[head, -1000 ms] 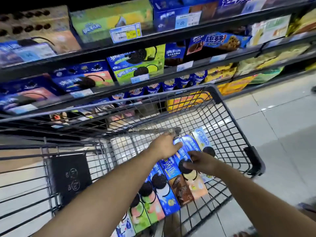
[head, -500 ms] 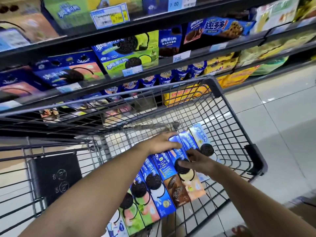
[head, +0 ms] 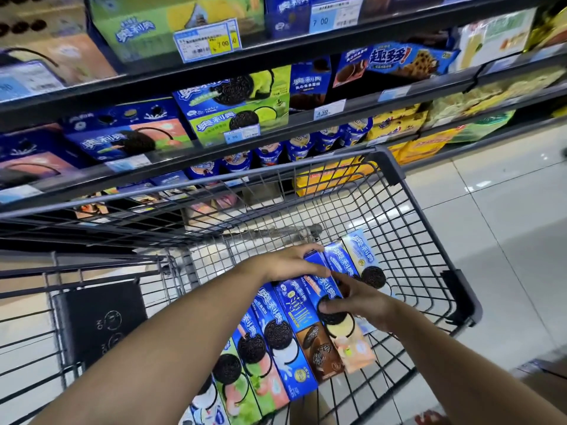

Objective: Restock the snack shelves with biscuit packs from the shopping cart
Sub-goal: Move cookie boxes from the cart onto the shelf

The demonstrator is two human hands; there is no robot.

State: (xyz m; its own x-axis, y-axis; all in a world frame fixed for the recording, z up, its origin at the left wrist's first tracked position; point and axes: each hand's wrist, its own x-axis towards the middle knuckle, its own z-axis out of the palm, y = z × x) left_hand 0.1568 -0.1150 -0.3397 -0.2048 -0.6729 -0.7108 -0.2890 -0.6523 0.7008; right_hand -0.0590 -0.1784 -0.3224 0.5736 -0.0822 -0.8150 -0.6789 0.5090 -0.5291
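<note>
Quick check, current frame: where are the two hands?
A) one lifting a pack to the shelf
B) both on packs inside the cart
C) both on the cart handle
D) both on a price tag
B: the left hand grips the far ends of the biscuit packs and the right hand pinches one in the same row, down inside the shopping cart; neither reaches the shelves.

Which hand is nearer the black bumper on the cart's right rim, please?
Right: right hand holds a pack short of the bumper; left hand grips pack ends farther left.
</note>
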